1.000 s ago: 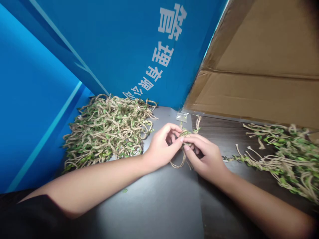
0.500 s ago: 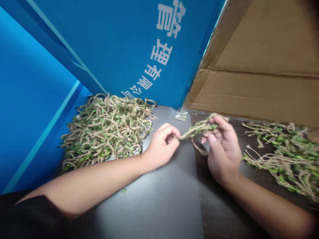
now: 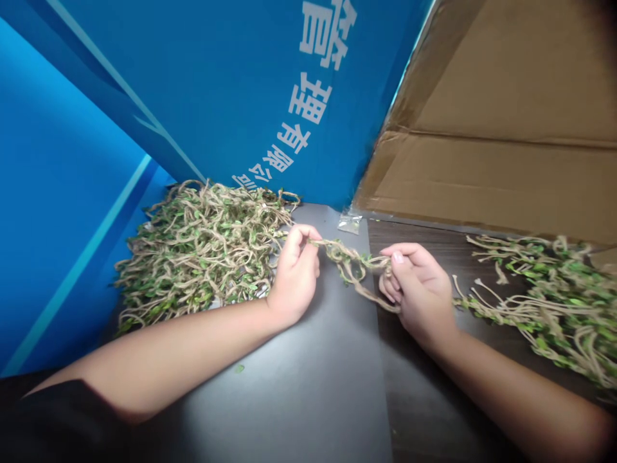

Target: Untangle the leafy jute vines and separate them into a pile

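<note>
Between my hands stretches a leafy twine garland (image 3: 354,263), tan cord with small green leaves, its strands looped and partly hanging. My left hand (image 3: 296,270) pinches one end between thumb and forefinger, close to the big pile on the left. The other end is gripped by my right hand (image 3: 417,286), fingers curled around it, and a loose loop sags below toward the wrist. A large heap of leafy twine (image 3: 202,244) lies left of my left hand. More leafy twine pieces (image 3: 563,302) with pale loose ends lie to the right of my right hand.
A grey mat (image 3: 294,386) covers part of the dark wood table (image 3: 424,411). A small clear plastic bag (image 3: 349,223) lies at the back, before a blue panel with white characters (image 3: 270,77). A cardboard panel (image 3: 506,128) stands back right. One loose leaf (image 3: 240,368) is on the mat.
My left hand has risen and shifted slightly left with its end. My right hand has lowered and closed its fingers on the twine, which now hangs in more open loops.
</note>
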### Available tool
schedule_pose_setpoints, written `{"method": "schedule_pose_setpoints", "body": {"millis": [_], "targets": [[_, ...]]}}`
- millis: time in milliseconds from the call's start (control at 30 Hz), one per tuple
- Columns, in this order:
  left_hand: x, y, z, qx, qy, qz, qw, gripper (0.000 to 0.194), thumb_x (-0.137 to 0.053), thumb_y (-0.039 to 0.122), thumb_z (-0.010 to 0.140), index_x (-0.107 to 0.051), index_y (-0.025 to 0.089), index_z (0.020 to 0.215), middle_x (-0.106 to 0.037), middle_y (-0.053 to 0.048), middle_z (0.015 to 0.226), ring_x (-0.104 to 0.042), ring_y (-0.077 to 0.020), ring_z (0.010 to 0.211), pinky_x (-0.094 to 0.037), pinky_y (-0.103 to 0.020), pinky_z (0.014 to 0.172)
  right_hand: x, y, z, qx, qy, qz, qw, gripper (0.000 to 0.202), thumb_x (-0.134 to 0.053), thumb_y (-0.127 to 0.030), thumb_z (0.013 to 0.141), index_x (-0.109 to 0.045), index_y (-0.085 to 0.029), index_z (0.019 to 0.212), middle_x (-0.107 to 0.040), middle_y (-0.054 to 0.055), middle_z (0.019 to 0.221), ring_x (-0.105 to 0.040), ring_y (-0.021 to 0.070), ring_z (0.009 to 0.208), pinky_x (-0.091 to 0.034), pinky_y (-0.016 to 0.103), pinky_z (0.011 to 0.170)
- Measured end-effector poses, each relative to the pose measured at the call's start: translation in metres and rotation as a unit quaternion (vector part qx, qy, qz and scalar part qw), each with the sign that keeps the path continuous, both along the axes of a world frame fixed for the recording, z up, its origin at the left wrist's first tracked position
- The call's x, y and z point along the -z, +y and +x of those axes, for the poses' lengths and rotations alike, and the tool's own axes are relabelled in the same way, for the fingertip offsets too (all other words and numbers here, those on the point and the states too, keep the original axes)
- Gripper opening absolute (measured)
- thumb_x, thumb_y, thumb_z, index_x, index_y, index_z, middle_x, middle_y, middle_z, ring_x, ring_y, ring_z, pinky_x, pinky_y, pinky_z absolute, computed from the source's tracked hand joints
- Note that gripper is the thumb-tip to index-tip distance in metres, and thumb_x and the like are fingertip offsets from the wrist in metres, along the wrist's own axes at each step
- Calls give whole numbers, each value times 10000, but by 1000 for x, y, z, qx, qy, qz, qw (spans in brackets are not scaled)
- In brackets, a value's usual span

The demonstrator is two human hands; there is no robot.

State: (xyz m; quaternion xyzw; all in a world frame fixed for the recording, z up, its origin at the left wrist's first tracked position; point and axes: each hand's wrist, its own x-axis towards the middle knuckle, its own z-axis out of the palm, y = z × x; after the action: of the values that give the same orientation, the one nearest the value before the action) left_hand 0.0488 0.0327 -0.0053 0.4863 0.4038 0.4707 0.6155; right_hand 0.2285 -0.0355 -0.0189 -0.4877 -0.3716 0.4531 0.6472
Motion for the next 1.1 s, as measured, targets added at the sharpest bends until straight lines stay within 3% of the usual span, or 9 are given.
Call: {"method": "schedule_pose_setpoints", "body": {"millis": [100,200,300,367,467,567,633,700,1100], "targets": [[-3,-1,1,26,-35,-30,999,28,-505,267,989,-496,251,1009,-436,85,666,-334,-41,428,-257,-183,414,2,1,2,-62,17,-27,998,215,-689,-405,961,-645,-205,1028,-530,-64,582,-353,23,404,-291,168,403],[0,-3,-1,40,-19,34,998,254,-538,326,1001,-556,271,1248,-669,-14,1089,-639,-82,725,-512,-221,604,4,2,3,-158,33,-51,986,234,-676,-418,966,-637,-206,1057,-629,-35,664,-332,10,375,-275,170,376],[5,-7,-5,73,10,151,986,630,-584,399,998,-357,343,1583,-452,-58,1616,-545,-200,1383,-520,-339,1092,5,4,4,-204,34,-51,977,246,-682,-414,959,-639,-199,1071,-667,-17,753,-381,9,392,-330,182,392],[6,-11,-8,105,34,216,970,755,-584,423,1004,-208,359,1656,-327,-56,1711,-404,-241,1531,-407,-411,1243,5,5,3,-204,29,-45,978,248,-697,-399,949,-639,-195,1078,-665,-19,770,-421,15,421,-380,189,424],[1,-15,-12,103,79,305,943,687,-595,360,994,-310,305,1617,-472,-116,1589,-495,-251,1445,-421,-442,1224,3,6,3,-199,10,-44,979,267,-730,-388,925,-632,-195,1082,-652,-28,755,-488,32,475,-416,188,465],[-6,-16,-12,101,127,391,906,283,-625,294,957,-651,226,1230,-681,-77,1127,-634,-193,1088,-508,-376,1008,1,6,3,-203,-9,-52,978,292,-735,-404,922,-619,-201,1096,-634,-39,720,-515,43,506,-416,180,484],[-9,-16,-11,127,157,408,890,83,-637,269,947,-672,195,935,-665,-25,892,-616,-145,882,-488,-339,887,-1,6,3,-209,-18,-56,976,305,-729,-417,925,-616,-201,1108,-617,-44,700,-508,45,513,-415,181,494],[-9,-16,-8,143,190,394,888,134,-647,249,944,-636,182,828,-657,-4,832,-606,-127,831,-466,-325,850,-2,5,3,-211,-28,-60,975,311,-726,-420,926,-618,-200,1117,-607,-44,701,-507,47,524,-418,185,505],[-3,-10,-2,169,218,289,917,189,-631,223,950,-689,206,1129,-669,-53,1110,-634,-158,1022,-517,-310,924,5,5,7,-241,-8,-67,968,380,-634,-367,980,-515,-251,1322,-638,-41,652,-507,79,550,-383,191,523]]}}
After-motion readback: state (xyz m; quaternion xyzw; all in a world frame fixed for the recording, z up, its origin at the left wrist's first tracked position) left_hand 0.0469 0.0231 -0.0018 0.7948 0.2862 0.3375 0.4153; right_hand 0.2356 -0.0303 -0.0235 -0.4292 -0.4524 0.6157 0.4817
